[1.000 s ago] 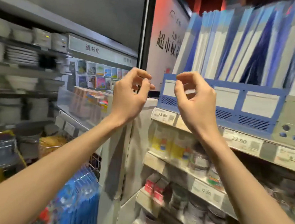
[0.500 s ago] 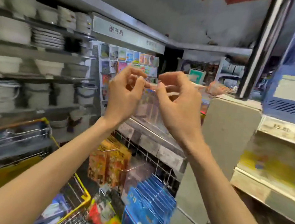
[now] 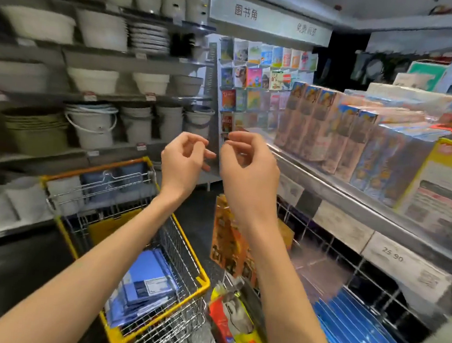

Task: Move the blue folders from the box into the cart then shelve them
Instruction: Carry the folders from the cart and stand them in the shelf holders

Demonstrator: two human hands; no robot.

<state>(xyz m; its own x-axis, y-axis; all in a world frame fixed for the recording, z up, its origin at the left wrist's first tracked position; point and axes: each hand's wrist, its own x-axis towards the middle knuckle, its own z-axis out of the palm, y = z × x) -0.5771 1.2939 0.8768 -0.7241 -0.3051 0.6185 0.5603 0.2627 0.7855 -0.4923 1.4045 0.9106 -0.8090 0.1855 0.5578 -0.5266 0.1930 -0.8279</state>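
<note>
- In a shop aisle, a yellow cart (image 3: 202, 282) held blue folders (image 3: 143, 284).
- Left hand (image 3: 183, 162) and right hand (image 3: 249, 173) were raised, fingers curled, gripping nothing.
- Buckets (image 3: 90, 125) filled the shelves (image 3: 136, 62).

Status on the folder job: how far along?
Done: blue folders lie stacked in the yellow cart. In hand: nothing visible; left hand and right hand are raised, fingers curled. Left: shelving that stack; the box is out of view.
</note>
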